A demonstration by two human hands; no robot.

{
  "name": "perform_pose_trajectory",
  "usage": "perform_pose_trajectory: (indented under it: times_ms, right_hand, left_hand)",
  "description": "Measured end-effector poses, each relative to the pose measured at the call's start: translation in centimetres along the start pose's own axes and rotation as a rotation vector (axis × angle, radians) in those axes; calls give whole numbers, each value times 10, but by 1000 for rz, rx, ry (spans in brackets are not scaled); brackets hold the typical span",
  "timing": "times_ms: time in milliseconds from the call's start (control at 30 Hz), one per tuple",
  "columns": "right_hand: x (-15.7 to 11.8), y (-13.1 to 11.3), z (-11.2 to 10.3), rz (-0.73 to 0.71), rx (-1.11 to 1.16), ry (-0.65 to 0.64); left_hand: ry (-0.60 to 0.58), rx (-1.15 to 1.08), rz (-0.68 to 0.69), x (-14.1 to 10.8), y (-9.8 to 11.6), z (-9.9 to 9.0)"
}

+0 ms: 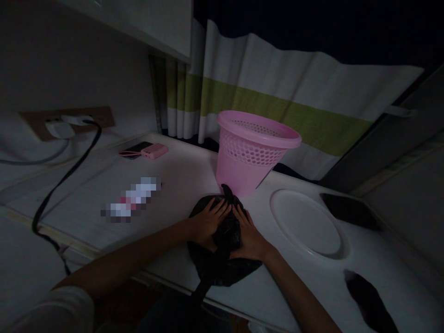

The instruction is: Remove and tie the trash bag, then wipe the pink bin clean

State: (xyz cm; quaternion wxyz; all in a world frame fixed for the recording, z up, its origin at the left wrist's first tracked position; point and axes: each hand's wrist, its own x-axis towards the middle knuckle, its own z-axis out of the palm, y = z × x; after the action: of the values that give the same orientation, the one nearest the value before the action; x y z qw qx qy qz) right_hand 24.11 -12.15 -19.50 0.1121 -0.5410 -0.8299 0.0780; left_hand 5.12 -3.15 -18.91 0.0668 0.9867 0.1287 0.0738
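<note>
A crumpled black plastic bag (231, 273) lies on the white tabletop (180, 173) near its front edge, bulging in the middle. My left hand (208, 222) rests on its left side, fingers stretched towards the upper right. From the other side my right hand (251, 236) presses on it, fingers spread and pointing up and left. The two hands frame the bulge, with fingertips nearly meeting above it. A twisted end of the bag sticks up beyond the fingers, and a dark strand trails down over the table edge. What the bag contains, if anything, is hidden.
Right behind the bag stands a pink perforated basket (239, 169). A white round ring or lid (277, 217), a dark flat object (350, 212) and a black item (369, 300) lie right. Left are a pink power bank (154, 151), a phone, a blurred-out item and a black cable (65, 180).
</note>
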Motion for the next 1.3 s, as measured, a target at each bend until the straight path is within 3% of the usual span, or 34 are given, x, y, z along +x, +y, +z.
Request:
perform_pose_trajectory:
  times_ms: [233, 333, 433, 533, 667, 800, 933, 1000, 1200, 1300]
  right_hand:
    - [0, -1, -9, 31, 23, -31]
    - [-6, 4, -25, 59, 7, -40]
    - [-18, 1, -46, 64, -66, 31]
    - [-28, -17, -58, -31, -184, 145]
    - [-27, -56, -47, -112, -288, 225]
    - [-14, -77, -26, -220, -323, 298]
    - [-8, -79, -17, -317, -238, 425]
    - [-9, -80, -17, -320, -178, 452]
    - [-14, -88, -16, -368, -108, 393]
    - [-19, -88, -14, -367, -79, 380]
  left_hand:
    - [-44, -148, 38, 3, -9, -9]
    - [33, -272, 6, 2, -14, -23]
    - [124, -319, -48, -1, -23, -37]
    - [88, -305, 23, -7, -35, -48]
    - [70, -302, 53, -8, -43, -54]
    - [165, -262, -166, 5, -30, -53]
    - [250, -308, -404, 24, -11, -48]
    - [285, -354, -460, 32, -6, -46]
    - [306, -538, -442, 45, 2, -44]
    - [396, -677, -414, 46, 8, -46]
